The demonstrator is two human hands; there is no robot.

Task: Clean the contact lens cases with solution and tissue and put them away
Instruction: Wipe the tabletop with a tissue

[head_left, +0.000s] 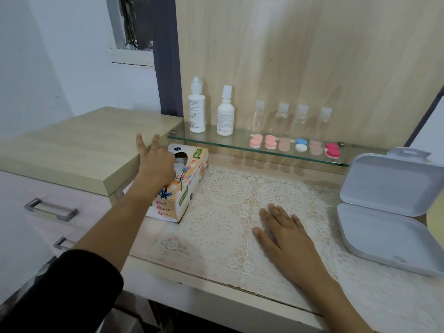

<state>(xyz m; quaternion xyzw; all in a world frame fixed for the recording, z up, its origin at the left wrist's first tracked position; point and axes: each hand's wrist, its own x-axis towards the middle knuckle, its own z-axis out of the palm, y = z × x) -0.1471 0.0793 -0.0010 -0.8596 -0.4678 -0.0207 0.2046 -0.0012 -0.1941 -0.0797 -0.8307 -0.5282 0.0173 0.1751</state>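
**Surface** (216, 270): pale wood-grain top. Its front edge runs diagonally below the right wrist. A taller wood-grain cabinet top (84, 145) borders it on the left, with its square corner just beside the tissue box.

**Lace mat** (216, 212): cream, openwork, with round medallions. It covers most of the surface. The stretch between the tissue box and the hinged box holds only the right hand.

**Left hand** (156, 162): at the slot of the tissue box, thumb and forefinger pinching the white tissue (179, 164). Its outer fingers are splayed upward.

**Right hand** (286, 234): palm down on the mat, fingers straight and slightly spread, holding nothing.

**Tissue box** (189, 188): printed cardboard, oblong, with an oval slot on top. It lies at an angle at the mat's left edge.

**Glass shelf** (240, 143): a clear pane with a greenish edge, overhanging the back of the surface against a wood-grain panel.

**Contact lens cases** (301, 144): six twin-cup cases with round caps, in a row along the shelf's front right. From the left they are two pink, one tan, one blue and white, one tan and one red.

**Solution bottles** (197, 109): two, of white plastic with nozzle caps, upright at the shelf's left end.

**Clear bottles** (281, 116): four, small and capped, standing behind the cases.

**Hinged box** (384, 212): smooth pale plastic with rounded corners. It stands open at the right edge with the lid raised.

**Drawer handles** (51, 209): metal bars on the cabinet front at the left.
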